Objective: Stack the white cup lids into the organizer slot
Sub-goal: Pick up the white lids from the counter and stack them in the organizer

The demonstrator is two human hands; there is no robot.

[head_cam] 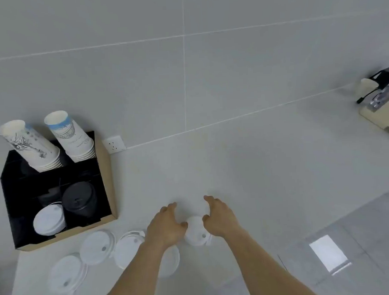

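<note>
A white cup lid [196, 233] lies on the white counter between my two hands. My left hand [168, 226] and my right hand [218, 215] flank it with fingers spread, thumbs touching its rim. Several more white lids lie to the left: one [97, 246], one [127, 248], one [66, 273], and one [171, 259] partly hidden under my left forearm. The black organizer [101, 173] stands at the left; its front slot holds a stack of white lids [49, 220].
Beside the white stack sits a stack of black lids [80, 199]. Two stacks of paper cups [30, 145] [71, 135] lean in the organizer's rear slots. A wall socket [114, 144] is behind. A cream box with dark items [381, 101] stands far right.
</note>
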